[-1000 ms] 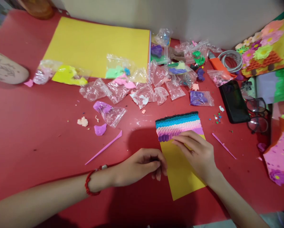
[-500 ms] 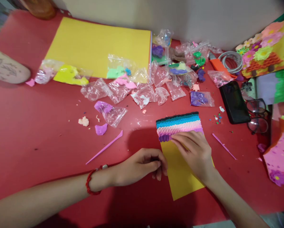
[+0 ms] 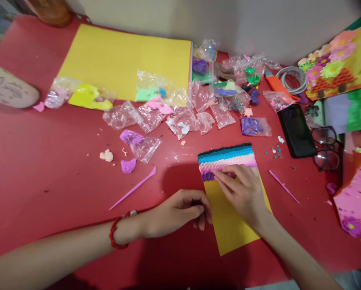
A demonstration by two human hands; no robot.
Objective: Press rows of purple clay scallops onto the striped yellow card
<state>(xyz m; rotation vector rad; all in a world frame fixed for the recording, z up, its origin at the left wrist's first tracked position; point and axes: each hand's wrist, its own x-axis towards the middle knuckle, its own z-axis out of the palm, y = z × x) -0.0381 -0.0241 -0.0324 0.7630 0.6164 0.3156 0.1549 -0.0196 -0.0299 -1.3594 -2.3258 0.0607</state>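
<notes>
A yellow card [image 3: 233, 217] lies on the red table, its upper part covered by rows of overlapping clay scales [image 3: 225, 157] running from black through blue and white to pink and lilac. Below them a short row of purple clay scales [image 3: 208, 176] begins at the left edge. My right hand [image 3: 243, 193] rests over the card, its fingertips pinched together and touching the end of the purple row; anything between them is hidden. At the card's left edge, my left hand [image 3: 183, 209] is closed with curled fingers, and its contents do not show.
Pink modelling tools [image 3: 133, 188] lie on both sides. Behind are clay bags [image 3: 144, 145] and a large yellow sheet [image 3: 122, 60]. At right are a black phone [image 3: 298, 131], glasses [image 3: 325, 149], a cable coil [image 3: 293, 80] and flower-decorated clay pieces [image 3: 355, 201]. A patterned object [image 3: 11, 86] stands left.
My right hand's fingertips have shifted slightly left along the purple row, and its fingers are bent more. My left hand stays in place.
</notes>
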